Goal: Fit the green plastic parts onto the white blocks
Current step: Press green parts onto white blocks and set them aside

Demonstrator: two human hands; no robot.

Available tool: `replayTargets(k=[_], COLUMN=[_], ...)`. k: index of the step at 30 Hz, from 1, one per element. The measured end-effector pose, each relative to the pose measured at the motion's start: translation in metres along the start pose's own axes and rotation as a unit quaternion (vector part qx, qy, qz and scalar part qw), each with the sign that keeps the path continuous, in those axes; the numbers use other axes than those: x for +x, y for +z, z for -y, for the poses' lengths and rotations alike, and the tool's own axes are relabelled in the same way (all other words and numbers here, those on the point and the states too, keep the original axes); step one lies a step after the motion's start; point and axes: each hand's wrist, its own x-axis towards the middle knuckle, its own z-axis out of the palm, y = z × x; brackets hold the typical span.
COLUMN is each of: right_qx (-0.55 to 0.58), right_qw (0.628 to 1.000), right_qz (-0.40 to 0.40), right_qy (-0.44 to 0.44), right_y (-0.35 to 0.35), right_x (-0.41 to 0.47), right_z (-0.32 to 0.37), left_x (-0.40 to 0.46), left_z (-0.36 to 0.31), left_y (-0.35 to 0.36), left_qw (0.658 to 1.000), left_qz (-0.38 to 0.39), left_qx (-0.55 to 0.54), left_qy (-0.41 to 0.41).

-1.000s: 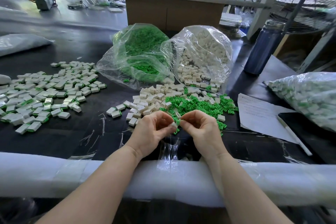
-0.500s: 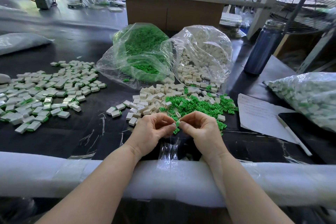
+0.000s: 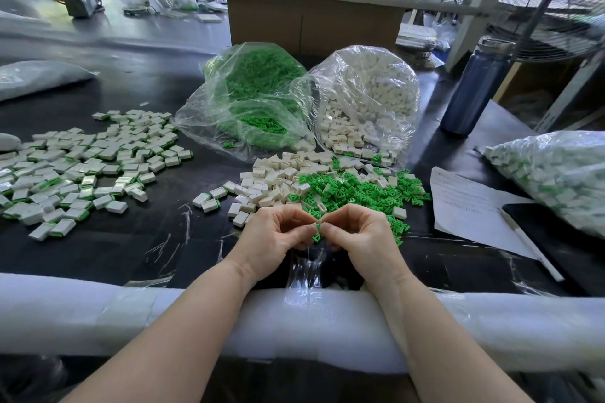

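Observation:
My left hand (image 3: 278, 235) and my right hand (image 3: 357, 235) meet fingertip to fingertip just above the black table, near its front edge. The left pinches a small white block, almost hidden by the fingers. The right pinches a green plastic part (image 3: 316, 228) against it. Behind the hands lie a loose heap of white blocks (image 3: 278, 177) and a heap of green parts (image 3: 353, 190). Further back are two open clear bags, one of green parts (image 3: 258, 98) and one of white blocks (image 3: 366, 101).
Several white blocks with green parts fitted lie spread at the left (image 3: 82, 167), and a filled bag (image 3: 556, 173) lies at the right. A blue bottle (image 3: 474, 88), a paper sheet (image 3: 468, 206) and a pen (image 3: 530, 242) are on the right. White foam padding (image 3: 131, 314) covers the table's front edge.
Both hands stay in place with fingertips together. The fingertips have closed in, so the white block shows less than before.

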Motion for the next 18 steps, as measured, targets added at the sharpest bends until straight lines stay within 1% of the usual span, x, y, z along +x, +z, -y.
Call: replayTargets(k=[4,10,18], right_qx=[0.006,0.001,0.001], right_qw=[1.0,1.0,0.999], right_qz=[0.007,0.017,0.035], right_qy=[-0.004,-0.005,0.007], right_y=[-0.0003,-0.0015,-0.0024], right_x=[-0.0004,-0.0014,-0.0009], right_z=[0.0006,0.0019,0.0007], left_x=[-0.0004,-0.0012,-0.0039], left_z=[-0.0006,-0.0043,-0.0074], left_y=[0.0005,0.0025,0.0044], left_qw=[1.0,0.999,0.998], left_qz=[-0.003,0.018,0.027], left_qx=[-0.02,0.039,0.053], left_qy=[-0.005,-0.004,-0.002])
